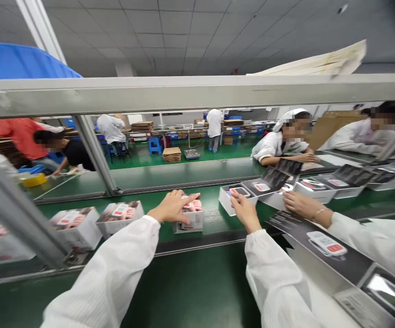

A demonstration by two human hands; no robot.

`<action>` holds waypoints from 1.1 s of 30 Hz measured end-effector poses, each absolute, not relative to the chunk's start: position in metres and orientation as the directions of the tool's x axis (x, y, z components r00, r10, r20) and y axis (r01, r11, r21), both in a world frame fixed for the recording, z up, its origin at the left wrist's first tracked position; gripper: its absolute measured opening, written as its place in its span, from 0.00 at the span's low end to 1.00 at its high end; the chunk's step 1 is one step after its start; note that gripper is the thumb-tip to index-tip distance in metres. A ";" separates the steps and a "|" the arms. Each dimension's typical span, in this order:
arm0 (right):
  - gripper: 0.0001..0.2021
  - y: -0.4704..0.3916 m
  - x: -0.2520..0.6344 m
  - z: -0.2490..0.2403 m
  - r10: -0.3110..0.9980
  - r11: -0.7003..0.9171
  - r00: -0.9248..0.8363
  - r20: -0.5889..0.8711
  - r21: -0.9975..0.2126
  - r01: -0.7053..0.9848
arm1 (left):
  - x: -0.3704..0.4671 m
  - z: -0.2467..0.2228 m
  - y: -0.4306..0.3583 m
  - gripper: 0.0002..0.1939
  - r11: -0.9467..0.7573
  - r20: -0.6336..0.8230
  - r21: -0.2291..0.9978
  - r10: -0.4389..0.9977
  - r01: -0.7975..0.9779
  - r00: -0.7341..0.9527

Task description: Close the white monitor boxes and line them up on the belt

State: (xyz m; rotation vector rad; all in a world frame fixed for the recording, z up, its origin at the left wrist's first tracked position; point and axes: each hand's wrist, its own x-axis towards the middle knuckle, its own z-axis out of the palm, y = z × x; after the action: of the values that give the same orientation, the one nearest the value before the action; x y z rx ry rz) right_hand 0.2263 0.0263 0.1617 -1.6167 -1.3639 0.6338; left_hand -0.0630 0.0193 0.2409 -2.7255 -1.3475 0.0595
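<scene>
My left hand (175, 207) grips a small closed carton (192, 222) with a device picture on its lid; the thumb lies on its front and the fingers reach over the top. My right hand (245, 213) is at an open white box (228, 206), its curled fingers on the near side by the contents. They partly hide what lies inside. The dark lid (261, 186) of that box is folded back to the right. Both boxes rest on a green conveyor belt (213, 214).
Left of my hands stand several closed cartons (120, 214). Several open boxes (315, 189) line the right. A co-worker's hand (301, 206) touches one, close to a large dark-lidded box (323, 241). A metal beam (197, 95) crosses overhead, with a slanted post (95, 155) at left.
</scene>
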 end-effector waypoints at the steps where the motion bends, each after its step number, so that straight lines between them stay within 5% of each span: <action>1: 0.19 0.016 0.239 0.175 0.936 0.044 0.278 0.216 -0.855 0.517 | -0.067 0.241 0.022 0.51 -0.605 -0.015 -0.118 0.794 0.788 0.608; 6: 0.18 -0.045 0.268 0.242 0.849 0.079 0.359 0.387 -0.765 0.639 | -0.086 0.242 0.037 0.48 -0.592 -0.076 -0.117 0.806 0.798 0.587; 14: 0.18 -0.119 0.323 0.237 0.908 -0.216 0.332 0.257 -0.392 0.894 | -0.119 0.230 0.044 0.42 -0.520 -0.050 -0.083 0.854 0.850 0.518; 19: 0.46 -0.135 0.397 0.196 0.953 -0.299 0.303 -0.010 -0.201 0.933 | -0.134 0.220 0.045 0.41 -0.516 -0.016 -0.068 0.856 0.854 0.516; 23: 0.49 -0.123 0.425 0.176 0.946 -0.324 0.323 -0.021 -0.112 0.940 | -0.135 0.227 0.031 0.44 -0.475 -0.012 -0.080 0.879 0.876 0.476; 27: 0.44 -0.118 0.440 0.161 0.922 -0.378 0.385 0.049 -0.114 0.919 | -0.137 0.237 0.020 0.45 -0.471 -0.030 -0.055 0.882 0.880 0.470; 33: 0.31 -0.120 0.440 0.168 0.911 -0.364 0.402 0.088 -0.283 0.887 | -0.149 0.237 0.015 0.48 -0.422 -0.041 -0.066 0.907 0.904 0.420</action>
State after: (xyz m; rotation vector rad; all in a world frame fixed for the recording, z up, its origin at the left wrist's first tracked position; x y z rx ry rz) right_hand 0.4399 -0.1199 0.1678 -2.3780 -1.5714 0.1201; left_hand -0.1493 0.0150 0.2371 -2.6186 -1.6702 0.1084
